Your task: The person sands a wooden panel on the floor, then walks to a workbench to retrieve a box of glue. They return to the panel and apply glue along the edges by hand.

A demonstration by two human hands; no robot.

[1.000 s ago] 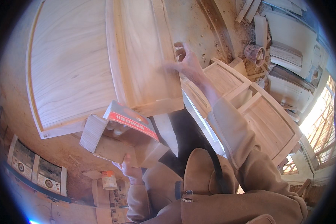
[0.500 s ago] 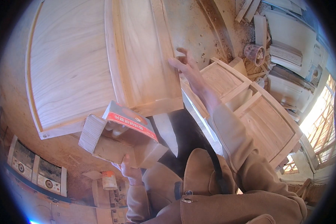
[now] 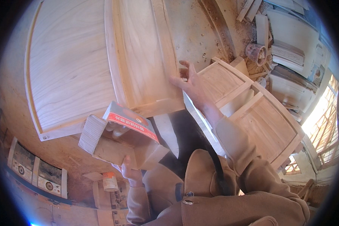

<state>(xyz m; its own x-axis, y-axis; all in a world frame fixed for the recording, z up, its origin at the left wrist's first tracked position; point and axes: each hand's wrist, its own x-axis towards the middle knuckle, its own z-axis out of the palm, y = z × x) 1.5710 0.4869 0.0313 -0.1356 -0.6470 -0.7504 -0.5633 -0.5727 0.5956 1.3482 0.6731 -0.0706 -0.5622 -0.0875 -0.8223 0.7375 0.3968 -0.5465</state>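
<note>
My left hand grips an open cardboard box by its lower edge, thumb against the outside. The box is tilted, with a red and white printed flap; several pale rounded things show inside, too shadowed to name. Ahead lies a large framed wooden panel of pale grain with raised strips. At its right edge is my right hand, thumb close to the panel's surface, fingers apart and slightly bent. Nothing shows between those fingers; whether the thumb touches the wood I cannot tell.
To the right stands a wooden cabinet-like frame with inset panels, close to my right forearm. Beyond it are a bucket and wood offcuts. A small tub and a dusty appliance-like unit are at lower left.
My right hand has slid a little nearer to me along the panel's right edge. The box and my left hand have barely moved.
</note>
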